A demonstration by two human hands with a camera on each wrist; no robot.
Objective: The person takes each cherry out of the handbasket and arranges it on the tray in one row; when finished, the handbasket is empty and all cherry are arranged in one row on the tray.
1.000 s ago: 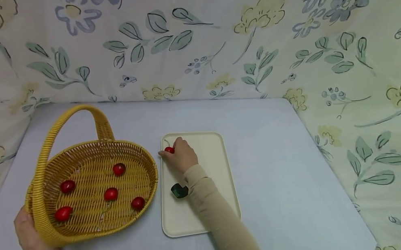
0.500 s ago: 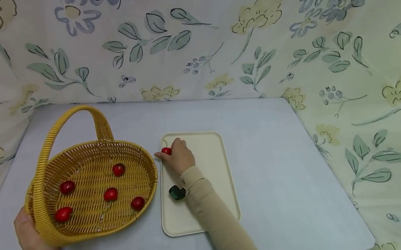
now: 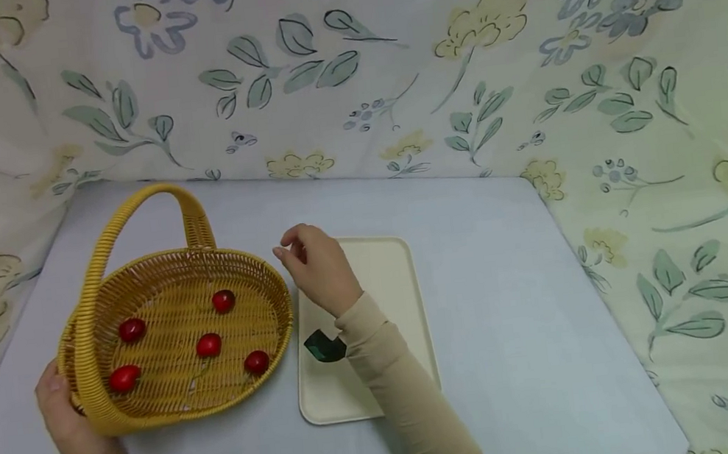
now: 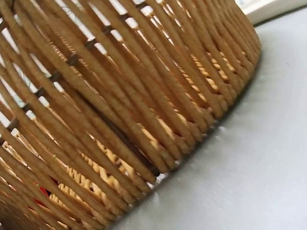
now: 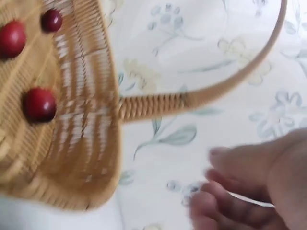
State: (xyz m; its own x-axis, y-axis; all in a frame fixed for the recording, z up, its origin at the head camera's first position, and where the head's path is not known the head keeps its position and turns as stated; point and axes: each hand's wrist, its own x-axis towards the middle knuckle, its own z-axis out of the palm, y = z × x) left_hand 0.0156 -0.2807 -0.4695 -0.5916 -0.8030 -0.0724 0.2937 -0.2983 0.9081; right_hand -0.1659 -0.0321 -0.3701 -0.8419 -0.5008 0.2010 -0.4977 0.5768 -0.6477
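My left hand (image 3: 79, 434) holds the outer left side of a yellow wicker basket (image 3: 187, 416), which is tilted towards me. Several red cherries (image 3: 208, 345) lie spread over the basket's floor. Over the upper left part of a cream tray (image 3: 386, 306) is my right hand (image 3: 322, 268), its fingers loosely bent. No cherry shows between the thumb and fingers in the head view or the right wrist view. The tray's upper left corner, where a cherry was, is hidden behind this hand. In the left wrist view the basket's woven wall (image 4: 129, 96) fills most of the picture.
Basket and tray stand side by side on a white table (image 3: 511, 300). The basket's tall arched handle (image 3: 92, 278) rises on its left and back. A flowered cloth (image 3: 387, 69) hangs behind the table and down both sides.
My right hand has risen from the cherry at the tray's upper left corner, and that cherry is out of sight now. My left hand still holds the basket.
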